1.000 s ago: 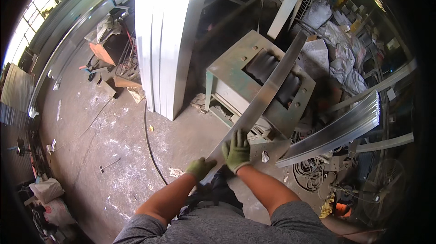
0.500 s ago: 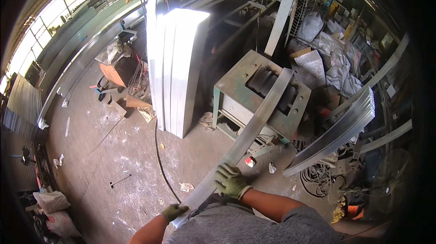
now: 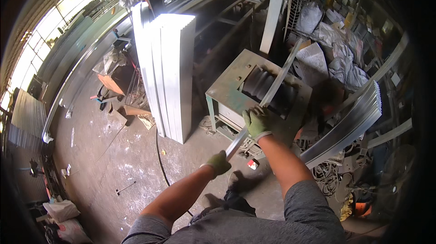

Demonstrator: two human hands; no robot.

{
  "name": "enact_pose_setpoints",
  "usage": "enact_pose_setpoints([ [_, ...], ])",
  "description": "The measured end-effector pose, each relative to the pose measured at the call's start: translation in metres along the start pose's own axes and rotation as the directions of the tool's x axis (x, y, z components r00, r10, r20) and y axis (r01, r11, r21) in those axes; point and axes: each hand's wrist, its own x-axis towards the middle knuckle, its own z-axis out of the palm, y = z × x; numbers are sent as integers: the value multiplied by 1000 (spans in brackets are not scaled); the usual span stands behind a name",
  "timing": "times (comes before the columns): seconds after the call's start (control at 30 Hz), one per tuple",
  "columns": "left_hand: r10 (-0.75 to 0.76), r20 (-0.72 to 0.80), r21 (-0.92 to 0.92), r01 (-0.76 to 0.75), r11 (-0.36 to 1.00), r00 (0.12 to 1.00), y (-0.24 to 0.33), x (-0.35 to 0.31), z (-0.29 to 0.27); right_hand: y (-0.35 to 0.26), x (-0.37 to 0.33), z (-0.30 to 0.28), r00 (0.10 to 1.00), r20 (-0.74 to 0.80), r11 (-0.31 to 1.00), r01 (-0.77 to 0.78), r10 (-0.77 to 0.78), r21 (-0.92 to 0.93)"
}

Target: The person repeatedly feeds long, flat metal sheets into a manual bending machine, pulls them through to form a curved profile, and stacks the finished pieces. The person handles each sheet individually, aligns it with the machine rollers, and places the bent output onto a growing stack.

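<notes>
A long metal strip [image 3: 237,143] slants away from me across the top of a green-grey roller machine [image 3: 225,86]. The strip looks narrow from here, as if tilted on its edge, and its far end passes beyond the machine. My left hand [image 3: 219,163], in a green work glove, is closed around the near end. Further along, just short of the dark ribbed rollers [image 3: 260,84], my gloved right hand [image 3: 257,122] grips the strip from above. The undersides of both hands are hidden.
A tall upright stack of shiny metal strips [image 3: 170,76] stands left of the machine. Another stack of strips [image 3: 347,128] leans at the right, above coiled cable [image 3: 327,178]. A dark hose [image 3: 160,162] crosses the floor. Bags [image 3: 343,58] are heaped at the back right.
The strip has moved forward over the machine, away from my body, and turned from flat toward its edge. Both hands have reached forward with it, and the right hand now grips it near the rollers.
</notes>
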Motion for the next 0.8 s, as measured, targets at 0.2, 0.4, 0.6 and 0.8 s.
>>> enact_pose_setpoints([
  [0.2, 146, 13, 221, -146, 964, 989, 52, 147, -13, 29, 11, 19, 998, -34, 991, -43, 48, 130],
  [0.4, 524, 144, 609, -493, 621, 839, 118, 256, -20, 94, 37, 20, 991, -75, 990, -99, 106, 99],
  [0.6, 394, 65, 444, -380, 812, 917, 157, 290, -29, 136, 58, 8, 988, -45, 989, -143, 145, 43],
  [0.8, 123, -18, 144, -119, 982, 992, 120, 223, -33, 120, 60, -4, 1000, -4, 999, -7, 7, 37],
])
